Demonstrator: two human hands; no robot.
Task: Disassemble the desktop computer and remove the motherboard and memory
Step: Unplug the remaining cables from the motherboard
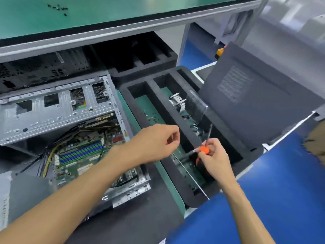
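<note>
Black foam tray, divided into long compartments, lies to the right of the opened silver steel computer case so that removed parts and tools can be sorted within reach. The green motherboard sits inside the case, apparently not yet removed, with yellow and black cables running along its left edge; its blue and green memory slots number about six, though blur makes it impossible to tell whether modules are seated. The right hand grips an orange-handled screwdriver over the tray, fingers curled round the handle and the shaft pointing up and away, presumably being picked up or put back. The left hand reaches across from the case side, fingertips pinched together over the tray edge; whether it holds a screw cannot be told. One finned metal heatsink rests in the far compartment. One dark grey side panel leans at the right. Several small black screws lie on the green mat above.
</note>
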